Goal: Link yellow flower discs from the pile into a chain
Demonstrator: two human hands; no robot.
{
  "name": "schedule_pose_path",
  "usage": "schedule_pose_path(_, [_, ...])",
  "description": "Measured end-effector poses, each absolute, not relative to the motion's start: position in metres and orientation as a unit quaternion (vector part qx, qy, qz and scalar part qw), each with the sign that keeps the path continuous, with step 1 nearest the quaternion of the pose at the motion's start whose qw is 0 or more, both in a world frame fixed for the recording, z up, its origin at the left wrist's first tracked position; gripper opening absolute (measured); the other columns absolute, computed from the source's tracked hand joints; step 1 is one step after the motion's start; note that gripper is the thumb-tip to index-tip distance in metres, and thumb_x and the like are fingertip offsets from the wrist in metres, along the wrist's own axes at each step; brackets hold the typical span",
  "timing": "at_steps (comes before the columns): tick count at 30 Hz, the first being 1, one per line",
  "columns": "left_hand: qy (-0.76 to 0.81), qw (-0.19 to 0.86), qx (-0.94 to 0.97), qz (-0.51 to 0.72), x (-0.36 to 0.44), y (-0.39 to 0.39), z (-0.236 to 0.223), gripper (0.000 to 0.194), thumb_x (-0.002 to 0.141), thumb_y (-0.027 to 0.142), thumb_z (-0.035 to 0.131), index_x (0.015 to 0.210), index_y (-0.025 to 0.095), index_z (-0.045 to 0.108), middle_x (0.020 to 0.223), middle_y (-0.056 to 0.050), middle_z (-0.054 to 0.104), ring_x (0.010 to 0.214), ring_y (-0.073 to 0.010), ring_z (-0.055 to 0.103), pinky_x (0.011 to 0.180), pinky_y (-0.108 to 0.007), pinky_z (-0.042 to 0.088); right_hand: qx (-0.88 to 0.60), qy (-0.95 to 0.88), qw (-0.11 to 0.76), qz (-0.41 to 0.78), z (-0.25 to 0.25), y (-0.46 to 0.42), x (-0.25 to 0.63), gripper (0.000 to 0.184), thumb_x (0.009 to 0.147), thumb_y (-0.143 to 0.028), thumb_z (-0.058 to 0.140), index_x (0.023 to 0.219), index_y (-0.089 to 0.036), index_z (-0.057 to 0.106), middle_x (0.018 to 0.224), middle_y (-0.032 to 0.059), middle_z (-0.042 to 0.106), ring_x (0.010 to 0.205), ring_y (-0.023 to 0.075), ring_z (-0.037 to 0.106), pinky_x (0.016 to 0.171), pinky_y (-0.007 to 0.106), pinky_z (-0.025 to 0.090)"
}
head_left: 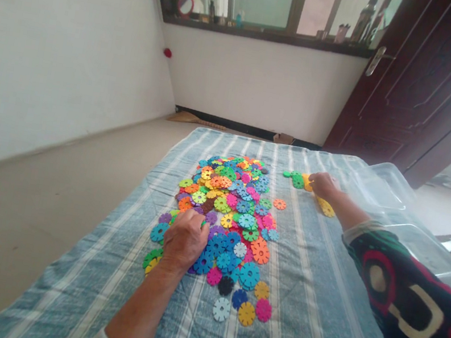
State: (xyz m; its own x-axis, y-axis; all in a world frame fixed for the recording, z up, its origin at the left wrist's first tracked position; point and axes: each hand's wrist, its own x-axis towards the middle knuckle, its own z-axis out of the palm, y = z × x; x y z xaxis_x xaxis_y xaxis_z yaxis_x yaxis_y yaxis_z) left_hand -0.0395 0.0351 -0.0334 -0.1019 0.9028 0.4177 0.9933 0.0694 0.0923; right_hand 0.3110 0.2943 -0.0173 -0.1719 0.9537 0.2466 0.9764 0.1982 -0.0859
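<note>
A long heap of colourful notched plastic interlocking discs (217,240) lies down the middle of the cloth. My left hand (186,237) rests on its left side with fingers curled closed; a bit of green shows by the fingertips, but what they hold is hidden. Across to the right, my right hand (324,184) pinches a yellow-orange interlocking disc (307,182) at the cloth. Green discs (297,180) lie just left of it, overlapping in a row. More yellow discs (326,208) lie below the right hand, partly covered by the wrist.
A striped blue-grey cloth (102,287) covers the table. Clear plastic containers (389,188) stand along the right edge, beside my right forearm. One orange disc (279,204) lies apart from the heap. Behind are a windowsill (269,36) with small items and a dark red door (417,80).
</note>
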Motion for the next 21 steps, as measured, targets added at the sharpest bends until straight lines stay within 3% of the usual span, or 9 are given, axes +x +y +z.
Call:
schedule_pose_path(4, [-0.728, 0.122, -0.653, -0.168, -0.038, 0.034, -0.032, 0.021, 0.087, 0.026, 0.047, 0.076, 0.017, 0.063, 0.084, -0.01, 0.065, 0.087, -0.0242, 0.059, 0.078, -0.033, 0.045, -0.592, -0.798, 0.094, -0.062, -0.01, 0.274, 0.284, 0.023, 0.086, -0.024, 0.051, 0.084, -0.019, 0.074, 0.081, 0.0093, 0.071, 0.076, 0.0214, 0.063, 0.063, 0.028, 0.036])
schedule_pose_path(8, [-0.736, 0.114, -0.647, -0.162, -0.036, 0.034, -0.031, 0.022, 0.087, 0.026, 0.047, 0.076, 0.017, 0.064, 0.084, -0.01, 0.065, 0.087, -0.0242, 0.06, 0.078, -0.033, 0.046, -0.484, -0.866, 0.118, -0.04, -0.005, 0.234, 0.228, 0.027, 0.09, -0.025, 0.047, 0.078, -0.02, 0.072, 0.08, 0.0065, 0.069, 0.074, 0.0168, 0.06, 0.063, 0.026, 0.033])
schedule_pose_path(15, [-0.736, 0.109, -0.647, -0.167, -0.036, 0.034, -0.033, 0.022, 0.088, 0.026, 0.048, 0.077, 0.017, 0.064, 0.085, -0.01, 0.065, 0.087, -0.0239, 0.059, 0.078, -0.033, 0.045, -0.237, -0.961, 0.141, -0.027, -0.013, 0.164, 0.136, 0.024, 0.09, -0.031, 0.055, 0.076, -0.019, 0.071, 0.093, 0.0081, 0.065, 0.088, 0.0187, 0.055, 0.076, 0.029, 0.04])
schedule_pose_path(21, [-0.74, 0.101, -0.643, -0.167, -0.033, 0.032, -0.031, 0.021, 0.088, 0.025, 0.048, 0.081, 0.016, 0.065, 0.086, -0.01, 0.064, 0.091, -0.0249, 0.059, 0.08, -0.034, 0.045, -0.256, -0.956, 0.133, -0.054, -0.014, 0.155, 0.106, 0.027, 0.087, -0.04, 0.062, 0.102, -0.02, 0.07, 0.11, 0.0122, 0.059, 0.107, 0.0257, 0.049, 0.084, 0.036, 0.043])
